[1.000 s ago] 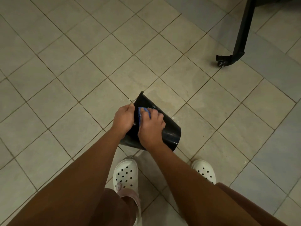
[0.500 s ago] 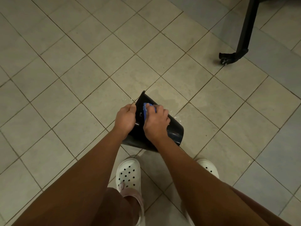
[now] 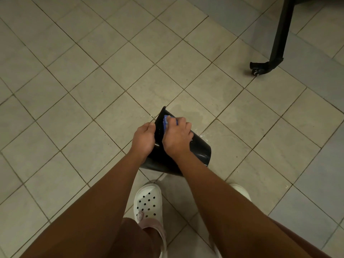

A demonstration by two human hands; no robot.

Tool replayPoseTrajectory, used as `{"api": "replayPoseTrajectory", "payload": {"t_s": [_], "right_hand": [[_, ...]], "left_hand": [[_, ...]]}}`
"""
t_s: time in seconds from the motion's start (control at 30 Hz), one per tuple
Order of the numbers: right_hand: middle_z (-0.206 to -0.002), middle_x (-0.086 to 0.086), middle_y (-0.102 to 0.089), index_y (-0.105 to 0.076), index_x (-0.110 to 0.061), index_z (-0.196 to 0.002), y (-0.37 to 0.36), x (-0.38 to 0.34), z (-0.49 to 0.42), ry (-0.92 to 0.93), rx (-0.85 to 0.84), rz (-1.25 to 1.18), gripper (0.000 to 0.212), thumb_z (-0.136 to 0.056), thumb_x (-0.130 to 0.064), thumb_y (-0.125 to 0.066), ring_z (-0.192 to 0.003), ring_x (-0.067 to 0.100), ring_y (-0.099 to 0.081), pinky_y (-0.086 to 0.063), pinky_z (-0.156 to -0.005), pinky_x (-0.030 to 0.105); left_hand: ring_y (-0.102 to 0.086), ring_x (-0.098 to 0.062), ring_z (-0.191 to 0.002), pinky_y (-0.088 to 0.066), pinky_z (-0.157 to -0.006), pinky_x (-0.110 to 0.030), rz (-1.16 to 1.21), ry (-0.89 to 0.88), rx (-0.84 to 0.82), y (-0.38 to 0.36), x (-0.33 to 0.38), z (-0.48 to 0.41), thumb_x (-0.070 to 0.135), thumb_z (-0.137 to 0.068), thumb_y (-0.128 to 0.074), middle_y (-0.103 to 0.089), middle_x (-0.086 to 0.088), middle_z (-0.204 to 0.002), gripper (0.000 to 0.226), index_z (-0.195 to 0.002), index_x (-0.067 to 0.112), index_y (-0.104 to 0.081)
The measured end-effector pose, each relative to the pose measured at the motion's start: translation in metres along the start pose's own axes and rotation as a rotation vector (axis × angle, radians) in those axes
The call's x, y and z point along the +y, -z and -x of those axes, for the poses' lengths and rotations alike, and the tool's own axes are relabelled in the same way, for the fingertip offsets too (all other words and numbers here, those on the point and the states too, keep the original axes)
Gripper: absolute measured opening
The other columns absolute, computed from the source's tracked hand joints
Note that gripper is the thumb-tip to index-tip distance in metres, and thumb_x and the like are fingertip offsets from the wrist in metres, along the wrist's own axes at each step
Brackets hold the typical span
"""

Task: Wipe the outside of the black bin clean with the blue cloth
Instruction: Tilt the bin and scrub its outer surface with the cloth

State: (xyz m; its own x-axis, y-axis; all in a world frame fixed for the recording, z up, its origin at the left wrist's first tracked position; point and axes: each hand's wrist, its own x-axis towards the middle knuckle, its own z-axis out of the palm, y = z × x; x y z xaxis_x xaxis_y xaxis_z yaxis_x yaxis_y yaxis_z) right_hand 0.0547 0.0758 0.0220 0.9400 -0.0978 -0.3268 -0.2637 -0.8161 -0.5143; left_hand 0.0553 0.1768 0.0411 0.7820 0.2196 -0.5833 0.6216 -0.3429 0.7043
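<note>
Bin (image 3: 201, 148) one, cloth (image 3: 165, 122) one, hands (image 3: 143, 138) (image 3: 177, 138) two

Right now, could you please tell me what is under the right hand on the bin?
The blue cloth, gripped by the right hand against the outer wall of the black bin; only its far edge shows. The rest, and the wall beneath, is covered.

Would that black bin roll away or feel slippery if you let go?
Probably it would roll: the black bin lies tipped on its rounded side on the tiled floor, gripped by the left hand. Its wall shines with wet-looking glints, so it may be slippery. One hand steadies it, so it is likely light.
</note>
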Motion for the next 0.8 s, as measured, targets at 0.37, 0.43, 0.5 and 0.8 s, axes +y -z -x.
{"api": "replayPoseTrajectory", "payload": {"t_s": [0.37, 0.43, 0.5, 0.8], "right_hand": [[-0.132, 0.011, -0.029, -0.032, -0.021, -0.136, -0.008, -0.01, 0.019, -0.06, 0.04, 0.028, 0.055, -0.086, -0.019, -0.054, -0.118, 0.03, -0.026, -0.027, -0.099, 0.048], [-0.129, 0.011, -0.034, -0.037, -0.021, -0.133, -0.002, -0.003, -0.004, -0.032, 0.004, 0.011, 0.051, -0.085, -0.017, -0.054, -0.114, 0.03, -0.031, -0.029, -0.096, 0.047], [-0.126, 0.011, -0.038, -0.04, -0.021, -0.132, 0.005, 0.013, -0.022, -0.087, -0.031, -0.013, 0.047, -0.087, -0.018, -0.053, -0.113, 0.029, -0.035, -0.033, -0.095, 0.046], [-0.132, 0.011, -0.031, -0.032, -0.023, -0.137, -0.011, 0.014, 0.034, -0.276, 0.09, 0.007, 0.053, -0.088, -0.023, -0.053, -0.121, 0.031, -0.026, -0.026, -0.102, 0.047]], "left_hand": [[-0.065, -0.026, -0.089, -0.052, -0.082, -0.042, -0.026, 0.009, -0.014, 0.001, -0.003, -0.001, 0.029, -0.102, -0.036, -0.068, -0.01, -0.091, 0.033, -0.097, 0.012, -0.065], [-0.064, -0.025, -0.087, -0.051, -0.081, -0.04, -0.039, -0.015, 0.004, 0.0, -0.002, 0.0, 0.028, -0.103, -0.036, -0.067, -0.01, -0.091, 0.033, -0.098, 0.011, -0.064], [-0.063, -0.025, -0.087, -0.05, -0.079, -0.038, -0.067, -0.044, 0.031, -0.003, 0.0, -0.001, 0.031, -0.104, -0.035, -0.065, -0.012, -0.092, 0.035, -0.099, 0.009, -0.063], [-0.064, -0.027, -0.09, -0.05, -0.074, -0.034, -0.118, -0.071, 0.014, -0.002, -0.002, -0.003, 0.034, -0.105, -0.032, -0.065, -0.015, -0.094, 0.039, -0.1, 0.008, -0.061]]}}
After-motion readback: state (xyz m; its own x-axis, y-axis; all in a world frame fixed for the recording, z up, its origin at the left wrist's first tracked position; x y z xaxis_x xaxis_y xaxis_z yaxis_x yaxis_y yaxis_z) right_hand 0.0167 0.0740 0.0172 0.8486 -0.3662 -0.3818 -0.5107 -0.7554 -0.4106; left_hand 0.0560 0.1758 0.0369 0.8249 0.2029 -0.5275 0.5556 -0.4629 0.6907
